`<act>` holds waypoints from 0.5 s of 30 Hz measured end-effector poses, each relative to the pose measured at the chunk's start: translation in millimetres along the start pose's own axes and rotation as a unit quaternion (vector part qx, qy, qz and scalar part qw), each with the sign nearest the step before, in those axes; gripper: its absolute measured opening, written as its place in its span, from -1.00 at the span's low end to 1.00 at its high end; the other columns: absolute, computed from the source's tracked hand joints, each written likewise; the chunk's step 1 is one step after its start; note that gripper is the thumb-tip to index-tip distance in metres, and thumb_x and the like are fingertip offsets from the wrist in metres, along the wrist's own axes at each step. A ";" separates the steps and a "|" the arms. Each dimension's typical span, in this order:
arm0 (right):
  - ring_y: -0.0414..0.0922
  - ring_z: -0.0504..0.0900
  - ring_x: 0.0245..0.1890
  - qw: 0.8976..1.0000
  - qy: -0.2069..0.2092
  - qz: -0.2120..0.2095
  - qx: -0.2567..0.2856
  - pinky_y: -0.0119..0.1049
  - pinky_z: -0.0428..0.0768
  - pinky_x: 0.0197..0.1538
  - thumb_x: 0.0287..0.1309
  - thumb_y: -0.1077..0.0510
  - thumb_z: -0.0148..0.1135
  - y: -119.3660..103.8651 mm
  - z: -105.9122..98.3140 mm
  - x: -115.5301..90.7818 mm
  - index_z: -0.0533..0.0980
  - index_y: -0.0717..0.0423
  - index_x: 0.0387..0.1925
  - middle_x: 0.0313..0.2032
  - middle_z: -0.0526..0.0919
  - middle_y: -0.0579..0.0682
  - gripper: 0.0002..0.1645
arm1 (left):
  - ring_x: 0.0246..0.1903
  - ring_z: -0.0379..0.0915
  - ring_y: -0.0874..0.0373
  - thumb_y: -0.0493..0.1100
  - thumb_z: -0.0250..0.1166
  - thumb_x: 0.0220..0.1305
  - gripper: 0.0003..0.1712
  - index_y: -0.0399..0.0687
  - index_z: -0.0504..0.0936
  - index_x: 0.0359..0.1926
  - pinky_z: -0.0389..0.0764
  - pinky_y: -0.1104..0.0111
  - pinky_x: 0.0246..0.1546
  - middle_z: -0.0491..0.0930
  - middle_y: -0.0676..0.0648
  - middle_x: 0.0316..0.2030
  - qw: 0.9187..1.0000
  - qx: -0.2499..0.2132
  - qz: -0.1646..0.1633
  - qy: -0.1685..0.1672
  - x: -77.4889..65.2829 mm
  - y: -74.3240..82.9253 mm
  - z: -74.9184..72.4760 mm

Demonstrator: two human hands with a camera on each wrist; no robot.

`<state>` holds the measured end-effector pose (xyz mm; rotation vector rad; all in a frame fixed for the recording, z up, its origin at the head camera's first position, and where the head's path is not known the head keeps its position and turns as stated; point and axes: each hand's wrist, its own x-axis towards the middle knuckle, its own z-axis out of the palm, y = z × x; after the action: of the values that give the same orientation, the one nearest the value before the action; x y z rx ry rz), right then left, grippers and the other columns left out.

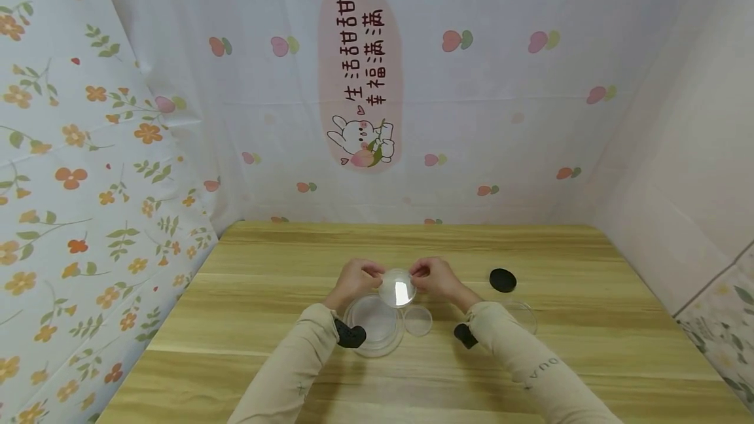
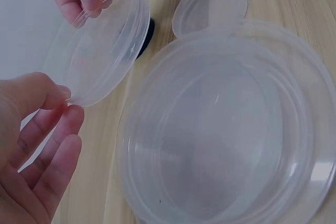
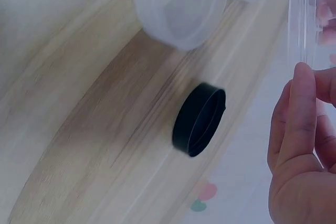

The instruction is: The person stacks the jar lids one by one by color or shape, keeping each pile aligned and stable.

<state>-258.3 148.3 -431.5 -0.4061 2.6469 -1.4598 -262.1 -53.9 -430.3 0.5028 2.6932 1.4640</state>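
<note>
Both hands hold a round clear plastic lid (image 1: 397, 288) above the table, one at each side of its rim. My left hand (image 1: 357, 280) pinches the rim between thumb and index finger; in the left wrist view its other fingers lie apart from the lid. Across from it, my right hand (image 1: 437, 278) pinches the opposite edge with thumb and fingertips. In the right wrist view the lid stands nearly edge-on. Under and just left of it, larger clear round lids (image 2: 210, 145) lie overlapping on the table. A smaller clear disc-shaped lid (image 1: 418, 321) lies beside them.
A black round lid (image 1: 502, 280) lies to the right of the right hand, its raised rim showing in the right wrist view. Another clear lid (image 1: 528, 317) is partly hidden by the right sleeve. The wooden table (image 1: 283, 247) ends at a printed curtain behind.
</note>
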 end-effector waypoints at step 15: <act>-0.20 0.46 -0.49 0.998 -0.054 -0.039 -0.001 -0.43 0.49 -0.43 -0.18 0.47 0.17 -5.3 18.6 2.7 0.51 0.41 -0.35 -0.51 0.52 0.03 -0.79 | -0.51 0.39 0.18 -0.44 0.16 -0.03 -0.74 -0.37 0.60 -0.25 0.47 0.41 -0.49 0.51 -0.10 -0.48 0.997 -0.037 0.011 -0.063 -15.2 -18.5 -17.0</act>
<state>-256.1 129.7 -436.9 -0.5774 2.5751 -1.4151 -255.7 -81.5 -437.9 0.6005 2.5356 1.4791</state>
